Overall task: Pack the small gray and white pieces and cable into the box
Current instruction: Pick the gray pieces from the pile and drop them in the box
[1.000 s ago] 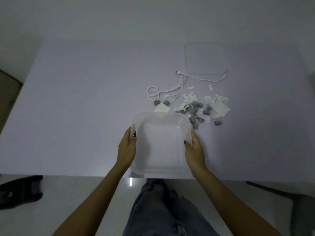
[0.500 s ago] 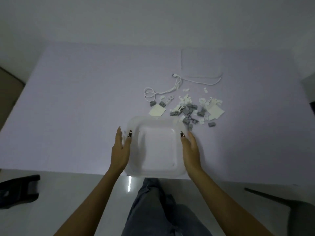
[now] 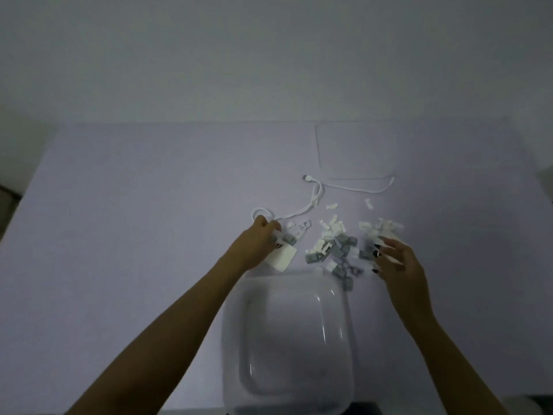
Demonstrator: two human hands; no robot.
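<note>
The translucent plastic box (image 3: pixel 235 339) stands empty near the table's front edge, with neither hand on it. Just beyond it lies a pile of small gray and white pieces (image 3: pixel 338 250). A white cable (image 3: pixel 314 202) runs from a coil at the left up toward the back. My left hand (image 3: pixel 257 241) is at the pile's left end, over the coil, fingers curled on a gray piece, beside a flat white piece (image 3: pixel 282 259). My right hand (image 3: pixel 398 265) is at the pile's right end, fingers closed on a thin white flat piece (image 3: pixel 389 235).
A clear flat lid (image 3: pixel 356 151) lies at the back right of the lilac table (image 3: pixel 134 220), just behind the cable's far loop. A few stray white bits (image 3: pixel 369 203) sit between lid and pile. The wall rises behind the table.
Both hands have let go of the box's sides and reached forward to the pile, left to its left end, right to its right end. The box stays near the front edge.
</note>
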